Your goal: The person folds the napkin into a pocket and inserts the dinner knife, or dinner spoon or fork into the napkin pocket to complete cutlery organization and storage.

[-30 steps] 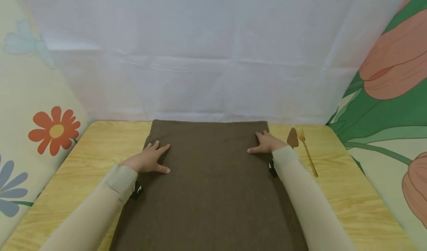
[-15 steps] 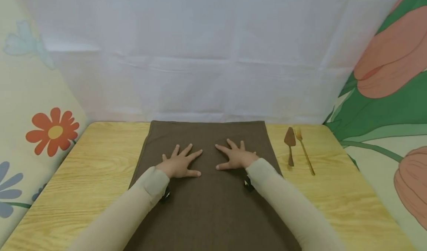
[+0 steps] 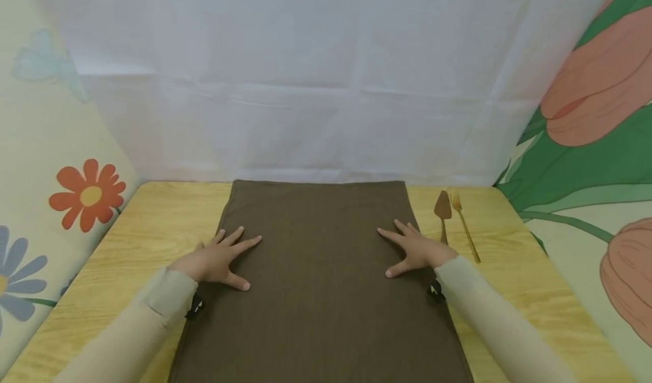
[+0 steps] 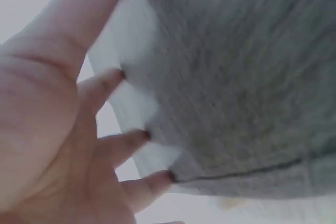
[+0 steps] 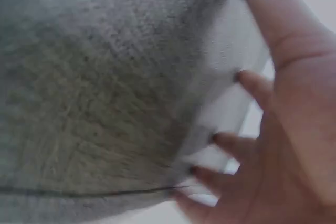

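Our left grip and right grip, splayed and empty, have swept outward in the head view toward the side edges of the brown cloth, lower centre, seemingly smoothing it. Left wrist: our fingertips touch it, centre-left. Right wrist: they touch it centre-right.

I can't see the near end of the brown cloth, because the bottom of the head view cuts it off. The right hand hides the cake server's end. In the left wrist view, the left hand runs off the edge, and the cloth looks fuzzy.
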Tool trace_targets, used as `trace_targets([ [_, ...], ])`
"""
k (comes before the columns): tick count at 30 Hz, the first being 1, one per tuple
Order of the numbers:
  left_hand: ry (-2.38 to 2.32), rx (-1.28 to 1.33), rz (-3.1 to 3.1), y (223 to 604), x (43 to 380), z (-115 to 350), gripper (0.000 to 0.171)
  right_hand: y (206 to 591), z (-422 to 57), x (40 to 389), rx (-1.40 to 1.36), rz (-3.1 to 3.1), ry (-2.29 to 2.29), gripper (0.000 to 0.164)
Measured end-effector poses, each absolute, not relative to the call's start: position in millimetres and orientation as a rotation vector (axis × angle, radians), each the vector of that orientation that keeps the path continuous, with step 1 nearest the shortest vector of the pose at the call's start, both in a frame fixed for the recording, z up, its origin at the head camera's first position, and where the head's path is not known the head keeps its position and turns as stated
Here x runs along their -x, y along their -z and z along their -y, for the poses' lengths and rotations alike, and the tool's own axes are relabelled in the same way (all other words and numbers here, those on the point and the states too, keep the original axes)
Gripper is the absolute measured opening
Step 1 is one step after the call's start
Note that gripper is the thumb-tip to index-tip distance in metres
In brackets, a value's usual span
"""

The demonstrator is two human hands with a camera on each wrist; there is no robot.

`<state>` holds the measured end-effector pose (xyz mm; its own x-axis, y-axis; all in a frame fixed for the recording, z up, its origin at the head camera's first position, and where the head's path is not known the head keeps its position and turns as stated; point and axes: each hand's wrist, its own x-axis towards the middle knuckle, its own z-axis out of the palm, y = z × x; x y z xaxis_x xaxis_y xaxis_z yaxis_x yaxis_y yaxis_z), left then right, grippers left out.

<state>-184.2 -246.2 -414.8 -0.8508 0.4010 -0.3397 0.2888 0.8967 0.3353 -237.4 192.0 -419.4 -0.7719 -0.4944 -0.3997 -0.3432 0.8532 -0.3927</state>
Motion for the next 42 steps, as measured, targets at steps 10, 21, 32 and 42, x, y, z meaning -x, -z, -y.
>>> trace_targets([
  [10, -0.503, -0.734, -2.555, 415, 139, 177, 0.084, 407, -141, 168, 0.762, -2.407, 0.26, 0.07],
  [21, -0.397, -0.524, -2.539, 426, 87, 190, 0.118, 417, -175, 137, 0.663, -2.447, 0.415, 0.089],
  [32, -0.287, -0.601, -2.615, 435, 64, 226, 0.126, 423, -223, 129, 0.833, -2.366, 0.579, 0.102],
  [42, -0.346, -0.738, -2.581, 429, 77, 263, 0.121, 418, -233, 131, 0.882, -2.334, 0.551, 0.111],
])
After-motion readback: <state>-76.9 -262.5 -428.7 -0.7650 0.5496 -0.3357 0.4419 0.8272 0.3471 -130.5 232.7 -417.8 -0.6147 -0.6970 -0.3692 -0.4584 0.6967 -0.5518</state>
